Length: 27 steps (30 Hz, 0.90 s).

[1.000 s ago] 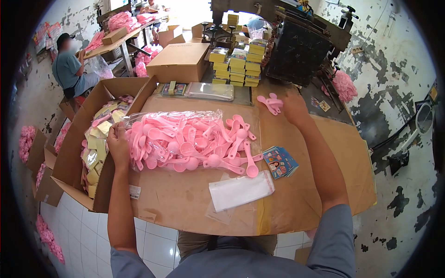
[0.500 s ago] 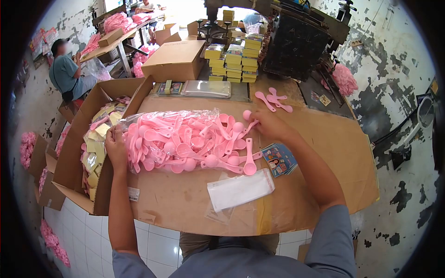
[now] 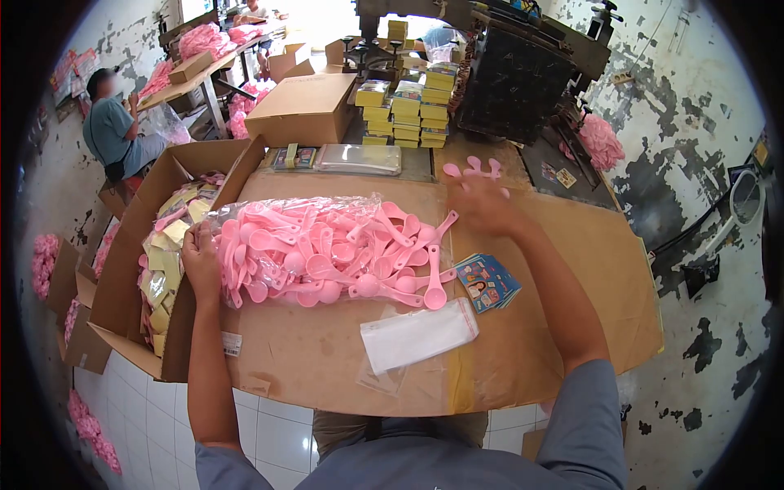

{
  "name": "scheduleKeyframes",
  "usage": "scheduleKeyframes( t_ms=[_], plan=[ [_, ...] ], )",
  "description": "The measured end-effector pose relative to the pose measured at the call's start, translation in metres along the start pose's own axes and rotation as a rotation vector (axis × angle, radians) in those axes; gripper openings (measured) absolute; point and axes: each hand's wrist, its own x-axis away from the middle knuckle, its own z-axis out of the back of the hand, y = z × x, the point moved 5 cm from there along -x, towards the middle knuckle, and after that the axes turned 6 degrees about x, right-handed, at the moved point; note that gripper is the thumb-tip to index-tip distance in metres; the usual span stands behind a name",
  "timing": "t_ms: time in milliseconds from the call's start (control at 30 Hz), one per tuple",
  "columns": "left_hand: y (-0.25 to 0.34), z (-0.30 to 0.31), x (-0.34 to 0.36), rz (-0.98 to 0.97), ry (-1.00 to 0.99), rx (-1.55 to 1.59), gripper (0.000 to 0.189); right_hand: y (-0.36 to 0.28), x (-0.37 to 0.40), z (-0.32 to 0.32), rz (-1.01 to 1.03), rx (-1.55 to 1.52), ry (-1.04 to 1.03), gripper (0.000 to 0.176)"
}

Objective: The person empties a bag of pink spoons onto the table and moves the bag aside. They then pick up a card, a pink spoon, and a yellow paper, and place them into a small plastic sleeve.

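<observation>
A clear plastic bag full of pink spoons (image 3: 318, 253) lies on the cardboard-covered table (image 3: 563, 343), some spoons spilling from its right end. My left hand (image 3: 200, 249) is closed on the bag's left end. My right hand (image 3: 482, 204), blurred by motion, is over the small group of pink spoons (image 3: 474, 167) at the back; its fingers are too smeared to read. One loose spoon (image 3: 435, 282) rests upright in view beside the bag's right end. Blue printed cards (image 3: 487, 282) and white plastic sleeves (image 3: 419, 335) lie nearer to me.
An open carton (image 3: 178, 327) of yellow packets stands on the left. Behind are a closed box (image 3: 300, 106), clear sleeves (image 3: 359, 158), stacked yellow-edged cards (image 3: 406, 110) and a black machine (image 3: 514, 77). A person (image 3: 114, 126) sits at the far left.
My right hand has moved from the bag's right end, where it touched a pink spoon, back to the loose spoons. My left hand stays at the bag.
</observation>
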Motion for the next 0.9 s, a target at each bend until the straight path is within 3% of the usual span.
scheduleKeyframes(
  t_ms=[67, 167, 267, 367, 467, 500, 567, 600, 700, 900],
  plan=[
    [0.001, -0.003, 0.0, 0.006, -0.003, 0.01, 0.029, -0.022, 0.008, -0.014, 0.123, -0.332, -0.246, 0.028],
    [-0.001, -0.003, 0.001, 0.027, -0.004, 0.024, 0.032, 0.004, 0.01, -0.012, -0.065, -0.178, -0.346, 0.031],
    [-0.002, -0.002, 0.002, 0.022, 0.001, -0.002, 0.032, 0.076, 0.015, -0.019, -0.239, -0.199, -0.109, 0.03],
    [-0.006, 0.003, -0.005, 0.009, -0.002, -0.041, 0.031, 0.076, 0.021, -0.007, -0.136, 0.164, 0.301, 0.024],
    [-0.014, 0.003, -0.004, 0.003, 0.01, -0.07, 0.03, 0.0, 0.0, 0.083, -0.107, -1.341, 0.163, 0.014],
    [-0.01, 0.002, -0.003, 0.019, 0.021, -0.072, 0.03, -0.017, 0.011, 0.127, 0.071, -1.654, 0.271, 0.012],
    [-0.009, 0.001, -0.003, 0.036, 0.025, -0.084, 0.031, -0.051, 0.034, 0.214, 0.59, -2.338, 0.301, 0.029],
    [-0.012, 0.002, -0.004, 0.031, 0.008, -0.068, 0.032, -0.063, 0.052, 0.249, 0.817, -2.462, 0.281, 0.028],
    [-0.019, 0.006, -0.011, 0.016, 0.018, -0.087, 0.033, -0.102, 0.115, 0.307, 1.031, -2.331, 0.356, 0.024],
    [-0.022, 0.008, -0.009, 0.025, -0.005, -0.107, 0.036, -0.16, 0.171, 0.325, 1.016, -1.983, 0.531, 0.017]
  ],
)
